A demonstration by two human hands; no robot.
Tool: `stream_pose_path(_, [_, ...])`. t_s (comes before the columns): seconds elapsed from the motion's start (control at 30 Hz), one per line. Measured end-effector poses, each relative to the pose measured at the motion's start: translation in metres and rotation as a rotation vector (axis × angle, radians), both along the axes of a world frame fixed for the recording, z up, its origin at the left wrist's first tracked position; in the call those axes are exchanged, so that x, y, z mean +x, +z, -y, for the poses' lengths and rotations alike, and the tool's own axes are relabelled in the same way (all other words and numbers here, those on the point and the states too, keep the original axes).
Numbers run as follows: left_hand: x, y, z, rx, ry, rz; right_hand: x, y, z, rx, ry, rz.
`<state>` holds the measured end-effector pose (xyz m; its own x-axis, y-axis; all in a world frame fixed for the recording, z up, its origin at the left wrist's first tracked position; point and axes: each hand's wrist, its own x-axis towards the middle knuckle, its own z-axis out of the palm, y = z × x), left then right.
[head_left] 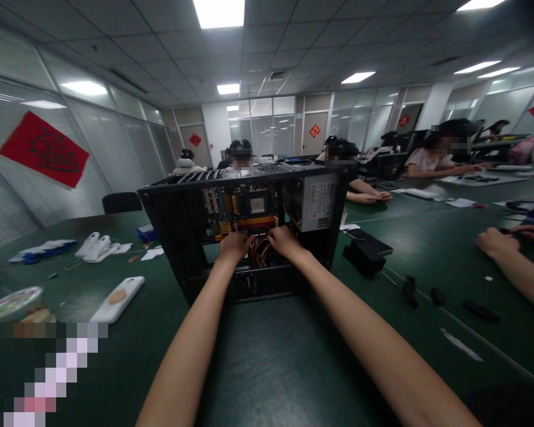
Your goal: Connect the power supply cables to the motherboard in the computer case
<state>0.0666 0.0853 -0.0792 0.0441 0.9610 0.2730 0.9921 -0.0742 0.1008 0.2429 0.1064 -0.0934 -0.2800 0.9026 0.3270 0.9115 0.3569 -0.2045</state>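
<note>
An open black computer case (169,231) stands on the green table (267,367), its open side facing me. Inside are a motherboard (238,207) and a silver power supply (318,201) at the right. Both my arms reach into the case. My left hand (235,244) is curled just under the motherboard's lower edge, beside a bundle of red and yellow cables (260,252). My right hand (283,240) is closed at the same cables, fingers tucked in. What either hand grips is hidden.
A white phone (118,299) lies left of the case, white gloves (95,248) and papers farther left. A black box (365,252) and small black parts (436,295) lie to the right. Another person's hands (498,242) rest at the right edge. Several people sit behind.
</note>
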Motion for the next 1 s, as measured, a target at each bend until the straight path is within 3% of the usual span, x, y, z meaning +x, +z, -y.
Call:
stream_pose_path(0.47, [0.002,0.0,-0.001,-0.025,-0.002,-0.003,-0.002,-0.002,-0.003,-0.025,0.011,0.028])
stream_pose_path(0.67, [0.003,0.002,0.002,0.005,0.054,0.028,-0.002,0.004,0.005,-0.015,0.027,0.039])
stream_pose_path(0.87, [-0.003,0.005,0.037,0.137,0.035,-0.007,0.009,0.016,0.038,0.092,0.043,-0.004])
stream_pose_path(0.93, [-0.003,-0.002,0.056,0.171,0.027,-0.019,0.021,0.015,0.054,0.126,0.023,0.01])
stream_pose_path(1.0, [-0.001,-0.015,0.074,0.201,0.107,-0.022,0.033,0.01,0.068,0.135,-0.006,0.08])
